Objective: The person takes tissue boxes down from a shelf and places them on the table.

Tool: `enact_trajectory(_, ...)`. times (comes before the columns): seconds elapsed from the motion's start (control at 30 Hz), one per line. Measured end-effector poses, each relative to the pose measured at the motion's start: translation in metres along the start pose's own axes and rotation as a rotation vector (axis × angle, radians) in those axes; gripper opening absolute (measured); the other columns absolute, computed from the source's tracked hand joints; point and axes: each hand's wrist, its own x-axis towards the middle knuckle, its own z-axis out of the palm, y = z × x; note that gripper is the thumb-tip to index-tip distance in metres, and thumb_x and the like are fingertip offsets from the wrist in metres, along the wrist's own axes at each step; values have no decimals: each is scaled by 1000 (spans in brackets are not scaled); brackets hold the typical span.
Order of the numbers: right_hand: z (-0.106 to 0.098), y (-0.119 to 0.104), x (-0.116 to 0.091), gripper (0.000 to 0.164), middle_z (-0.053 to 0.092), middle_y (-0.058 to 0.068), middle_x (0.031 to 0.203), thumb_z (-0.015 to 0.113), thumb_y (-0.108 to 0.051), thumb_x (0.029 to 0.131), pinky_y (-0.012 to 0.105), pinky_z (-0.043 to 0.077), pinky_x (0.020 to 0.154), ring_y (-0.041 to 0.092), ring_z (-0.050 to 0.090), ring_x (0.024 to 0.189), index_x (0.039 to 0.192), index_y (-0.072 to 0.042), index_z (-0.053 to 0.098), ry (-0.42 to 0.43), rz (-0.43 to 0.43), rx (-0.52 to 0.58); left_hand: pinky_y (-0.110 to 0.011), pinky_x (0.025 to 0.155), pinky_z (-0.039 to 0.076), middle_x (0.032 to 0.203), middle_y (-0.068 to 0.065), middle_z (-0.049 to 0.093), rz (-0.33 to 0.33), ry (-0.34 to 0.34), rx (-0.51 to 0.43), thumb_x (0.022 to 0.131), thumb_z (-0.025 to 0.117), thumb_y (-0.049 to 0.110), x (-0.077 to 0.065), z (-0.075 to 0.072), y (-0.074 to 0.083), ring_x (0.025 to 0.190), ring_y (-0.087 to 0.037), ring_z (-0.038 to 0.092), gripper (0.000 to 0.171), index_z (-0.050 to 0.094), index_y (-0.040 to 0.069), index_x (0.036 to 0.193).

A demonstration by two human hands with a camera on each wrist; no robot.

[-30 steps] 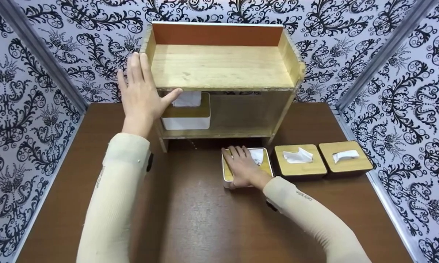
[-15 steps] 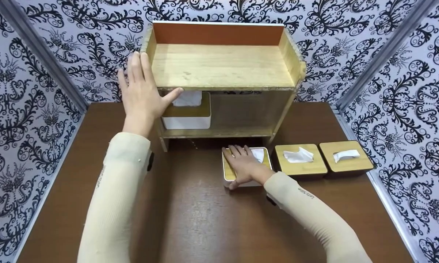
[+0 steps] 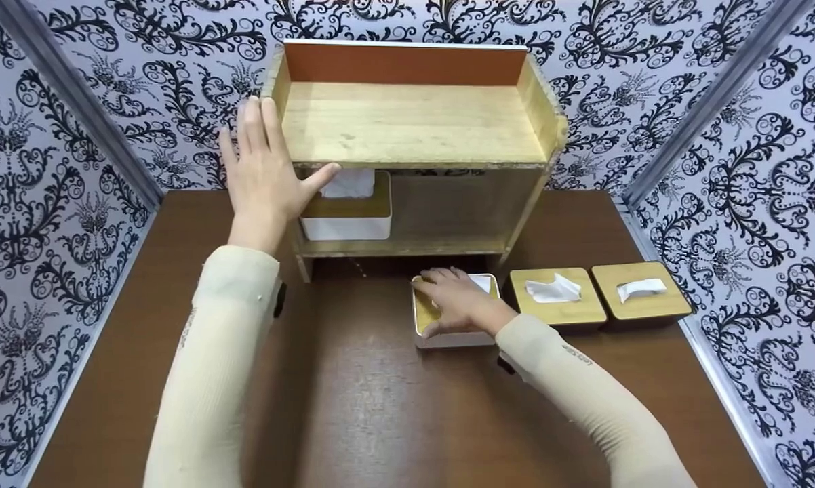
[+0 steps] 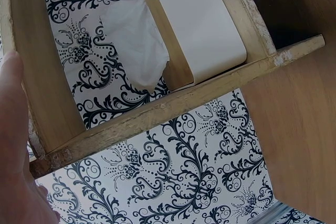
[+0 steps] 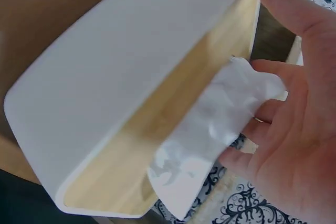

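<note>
My left hand [image 3: 262, 176], fingers straight, rests against the left side of a small wooden shelf [image 3: 407, 129]; the thumb lies by the front edge of its upper board. On the lower board, at the left, stands a white tissue box [image 3: 346, 228] with a brown wooden top and a tissue sticking out. My right hand [image 3: 458, 301] is spread over another white tissue box [image 5: 121, 72] with a wooden lid, on the table before the shelf. Its thumb and fingers are apart, near opposite edges of the lid. The tissue [image 5: 210, 124] rises beside the palm.
Right of that box, two dark-sided tissue boxes, a nearer one [image 3: 536, 315] and a farther one [image 3: 675, 301], stand close together on the brown table [image 3: 380, 420]. Walls with a black-and-white scroll pattern [image 3: 753, 135] enclose the table on three sides.
My right thumb has come up from the box's front side to above the lid, and the hand looks slightly raised. More of the white front wall shows. The left hand stays put.
</note>
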Motion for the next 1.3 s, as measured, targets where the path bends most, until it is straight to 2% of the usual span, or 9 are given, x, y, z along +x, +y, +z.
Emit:
enact_trajectory(0.13, -9, -1, 0, 91, 45, 13, 149, 76, -55, 75, 56, 29, 116, 33, 37, 141, 148, -11, 42, 31, -16, 31, -55, 123, -5, 163, -16, -14, -2, -2, 2, 74, 31, 92, 0, 0, 0, 153, -32, -8, 126, -18, 9, 154)
enact_trajectory(0.33, -21, -3, -1, 77, 51, 12, 144, 74, -47, 82, 53, 34, 114, 32, 44, 136, 145, -14, 46, 62, -3, 36, -55, 123, -5, 163, -16, -14, -7, -8, 5, 74, 31, 92, 0, 0, 0, 153, -32, -8, 126, -20, 9, 154)
enact_trajectory(0.53, -31, -5, 3, 53, 62, 6, 128, 71, -42, 87, 48, 43, 107, 29, 56, 122, 131, -15, 60, 103, -9, -2, -55, 123, -4, 163, -16, -13, -6, 2, 5, 74, 32, 92, 0, 0, 0, 153, -33, -7, 126, -18, 9, 154)
enact_trajectory(0.67, -37, -7, 6, 45, 65, 4, 119, 69, -42, 89, 45, 47, 102, 26, 60, 113, 124, -14, 63, 117, -14, -7, -55, 123, -4, 163, -16, -13, -5, 8, 9, 75, 32, 92, 0, 0, 0, 153, -33, -7, 126, -18, 8, 154)
enact_trajectory(0.8, -46, -10, 8, 46, 64, 4, 120, 66, -44, 90, 45, 47, 101, 25, 60, 112, 125, -15, 62, 132, -13, -23, -55, 123, -5, 164, -16, -13, -2, 7, 11, 75, 32, 92, 0, 0, 1, 153, -32, -8, 125, -18, 8, 154)
enact_trajectory(0.93, -58, -16, 15, 54, 62, 5, 127, 63, -51, 91, 48, 45, 103, 27, 56, 119, 132, -15, 57, 145, -11, -55, -55, 123, -5, 163, -16, -14, -3, 3, 12, 74, 31, 92, 0, 1, 0, 153, -32, -8, 126, -19, 8, 154)
enact_trajectory(1.17, -80, -28, 33, 68, 55, 7, 136, 62, -56, 89, 50, 44, 103, 30, 52, 125, 141, -15, 48, 205, -4, -103, -56, 123, -3, 164, -17, -12, -4, 6, 11, 75, 33, 91, 0, 1, 1, 153, -33, -7, 126, -18, 8, 154)
enact_trajectory(1.3, -88, -30, 45, 76, 50, 9, 141, 62, -60, 86, 52, 40, 107, 32, 48, 130, 145, -15, 43, 230, 33, -101, -56, 123, -2, 164, -17, -12, -1, 11, 3, 76, 35, 90, 0, 1, 1, 153, -33, -6, 125, -17, 8, 154)
